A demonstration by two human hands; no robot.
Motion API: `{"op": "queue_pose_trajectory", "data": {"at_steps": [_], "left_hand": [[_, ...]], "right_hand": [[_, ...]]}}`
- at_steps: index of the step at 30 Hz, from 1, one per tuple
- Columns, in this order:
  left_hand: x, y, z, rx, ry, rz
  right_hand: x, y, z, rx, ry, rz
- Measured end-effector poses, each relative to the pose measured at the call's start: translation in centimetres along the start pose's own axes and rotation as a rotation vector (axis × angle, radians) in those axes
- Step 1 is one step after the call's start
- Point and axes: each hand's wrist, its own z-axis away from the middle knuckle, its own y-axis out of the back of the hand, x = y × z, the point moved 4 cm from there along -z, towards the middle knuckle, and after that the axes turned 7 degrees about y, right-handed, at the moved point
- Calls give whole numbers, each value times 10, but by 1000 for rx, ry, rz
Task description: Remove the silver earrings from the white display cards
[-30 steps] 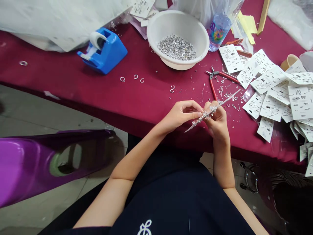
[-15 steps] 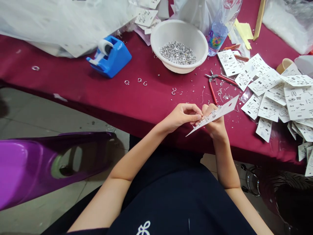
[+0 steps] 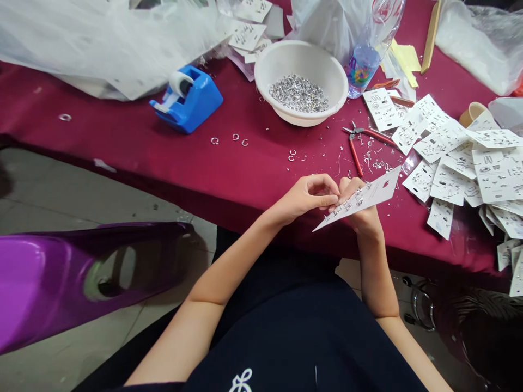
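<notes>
A white earring card point(image 3: 378, 191) with small silver earrings along its face is tilted above the table's front edge. My right hand point(image 3: 365, 218) is closed on it from behind, partly hidden by the card. My left hand point(image 3: 311, 195) is at the card's left side, thumb and forefinger pinched together close to the earrings. Whatever lies between those fingertips is too small to make out. Beyond my hands, red-handled pliers point(image 3: 355, 130) lie spread among silver scraps. A white bowl point(image 3: 261, 76) holds a heap of small silver pieces.
A blue tape dispenser point(image 3: 200, 103) stands left of the bowl, with several loose rings in front. Many filled cards point(image 3: 449, 182) are piled at the right. A plastic bottle point(image 3: 363, 68) and clear bags point(image 3: 102, 49) line the back. A purple stool point(image 3: 36, 288) is at lower left.
The view has shifted slightly. The card has turned a little, showing more of its earring side. My left fingers are still pinched beside it, and my right hand keeps its hold.
</notes>
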Motion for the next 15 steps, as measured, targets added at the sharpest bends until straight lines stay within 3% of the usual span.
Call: {"op": "queue_pose_trajectory", "data": {"at_steps": [5, 15], "left_hand": [[2, 1, 1, 26, 12, -1], [1, -1, -2, -20, -76, 30]], "right_hand": [[1, 0, 1, 53, -9, -6], [-2, -6, -3, -4, 69, -95]]}}
